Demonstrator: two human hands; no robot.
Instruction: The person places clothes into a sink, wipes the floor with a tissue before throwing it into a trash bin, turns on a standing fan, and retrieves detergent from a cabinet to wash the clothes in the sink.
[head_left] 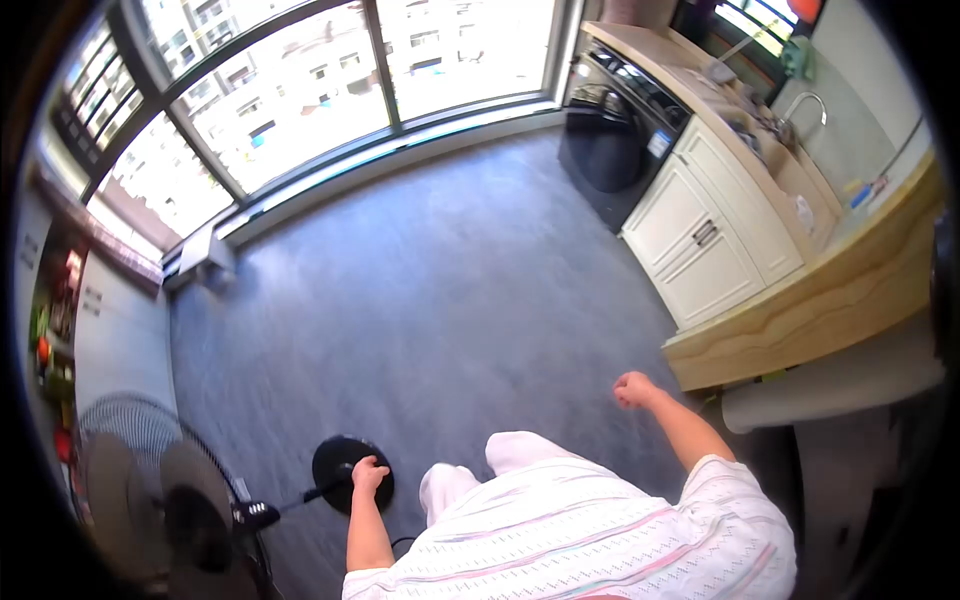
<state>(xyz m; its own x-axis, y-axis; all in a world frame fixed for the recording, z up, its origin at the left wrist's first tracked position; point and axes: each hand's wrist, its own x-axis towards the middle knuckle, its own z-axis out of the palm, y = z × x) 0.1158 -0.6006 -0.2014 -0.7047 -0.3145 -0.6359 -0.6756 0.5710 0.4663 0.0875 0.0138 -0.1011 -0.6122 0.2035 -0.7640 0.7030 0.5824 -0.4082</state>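
Note:
My left hand [369,474] hangs in front of the round black base [330,462] of a standing fan, its fingers loosely curled. The fan's thin dark pole [318,492] runs out to the left from the base, close to this hand. I cannot tell whether they touch; nothing shows in the fingers. At the far left is the fan's head [140,490], with a wire cage and dark blades. My right hand [632,389] is held out over the grey floor, fingers curled in and nothing seen in it. It is nearest to the end of a wooden counter [740,350].
Large windows [290,100] line the far side. A black washing machine [605,145] and white cabinets [700,225] stand at the right beneath a counter with a sink and tap [808,105]. A small white stool-like object [205,255] and tall white cabinet doors [120,330] are at the left.

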